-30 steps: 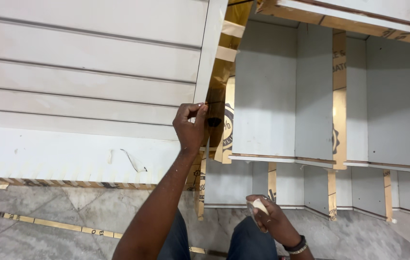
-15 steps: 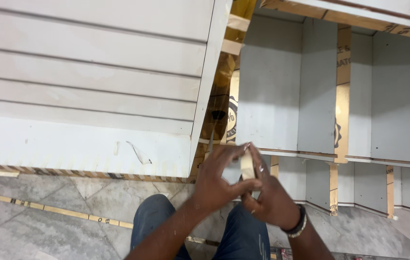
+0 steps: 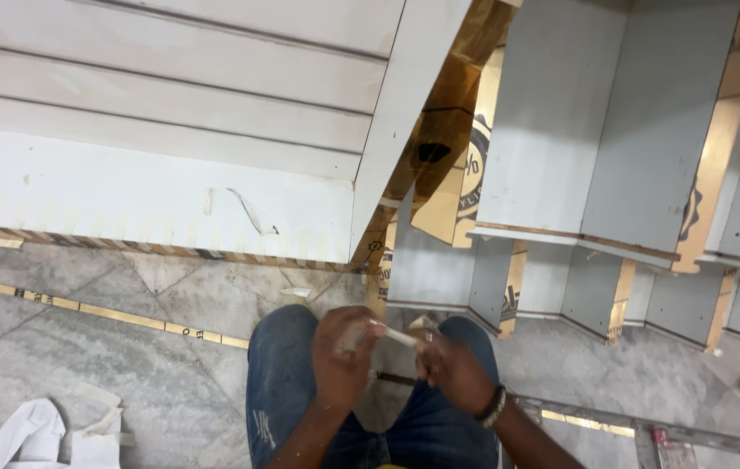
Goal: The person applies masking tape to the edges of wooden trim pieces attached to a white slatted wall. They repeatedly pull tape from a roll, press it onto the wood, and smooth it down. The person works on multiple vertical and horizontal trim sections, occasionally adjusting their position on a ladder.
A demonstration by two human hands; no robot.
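Grey marble floor (image 3: 109, 347) runs beneath white panelled cabinets (image 3: 170, 104) with gold-coloured trim (image 3: 439, 148). Over the person's knees, the left hand (image 3: 341, 360) and right hand (image 3: 455, 372) meet, fingers of both pinched on a small pale strip (image 3: 397, 336) stretched between them. It looks light, thin and limp, probably film or tape, best held by its ends. White crumpled scraps (image 3: 40, 434) lie on the floor to the left.

The grey marble floor (image 3: 83, 347) (crossed by 1 thin brass inlay strip (image 3: 101, 310)) carries crumpled white paper (image 3: 36, 434) at its lower-left corner.
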